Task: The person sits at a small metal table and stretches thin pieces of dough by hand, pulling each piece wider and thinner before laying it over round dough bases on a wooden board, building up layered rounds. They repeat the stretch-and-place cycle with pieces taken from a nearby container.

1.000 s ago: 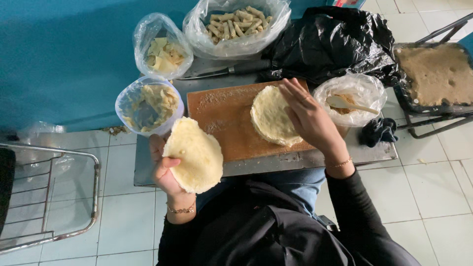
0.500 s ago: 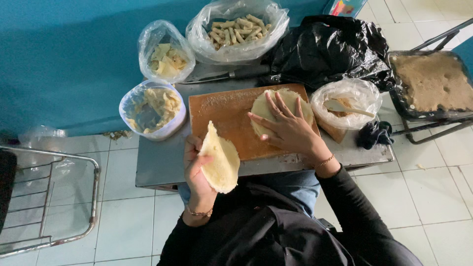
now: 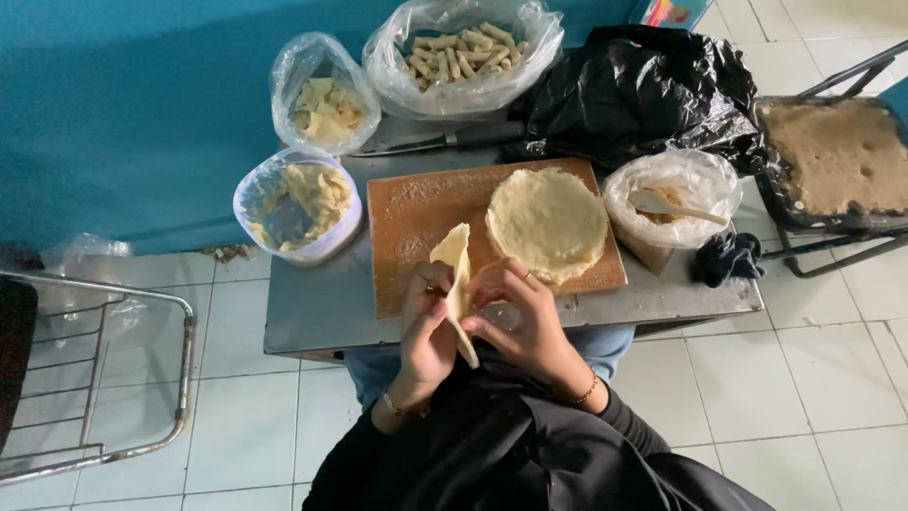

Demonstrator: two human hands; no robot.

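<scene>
Both hands up front at the near edge of the desk [image 3: 312, 322], pinching one thin pale dough sheet [image 3: 457, 284] between them. Left hand [image 3: 426, 326] grips it from the left side, right hand [image 3: 520, 317] from the right, fingers curled onto it; the sheet stands edge-on, nearly vertical, top tip over the wooden board [image 3: 426, 213]. Stack of round dough sheets [image 3: 547, 222] sits on the right half of the board, just beside the held sheet, not touching it. Left of the board: tub of yellowish filling [image 3: 298, 203]. Behind: small bag of pale pieces [image 3: 323, 95], big bag of rolled sticks [image 3: 463, 52], knife [image 3: 435, 140], black bag [image 3: 643, 90]. Right of the board: bag-lined container with spoon [image 3: 673, 194], dark cloth [image 3: 728, 257].
</scene>
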